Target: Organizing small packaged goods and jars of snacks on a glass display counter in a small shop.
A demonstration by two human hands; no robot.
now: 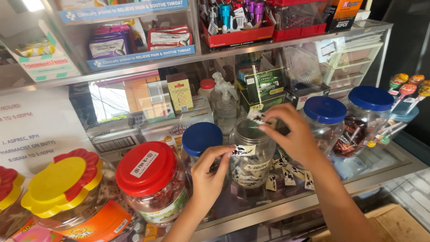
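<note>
A clear lidless jar [251,154] stands on the glass counter, partly filled with small black-and-white wrapped candies. My left hand [210,172] pinches one such candy [242,150] against the jar's front. My right hand [291,134] holds another candy [257,117] just over the jar's open mouth. Several more of these candies [290,175] lie loose on the glass to the right of the jar.
Around the open jar stand a red-lidded jar [150,168], a blue-lidded jar [201,138], two more blue-lidded jars [326,110] [371,98] and yellow flower-lidded jars [62,181]. A spray bottle [224,105], boxes and a lollipop stand [410,87] crowd the back.
</note>
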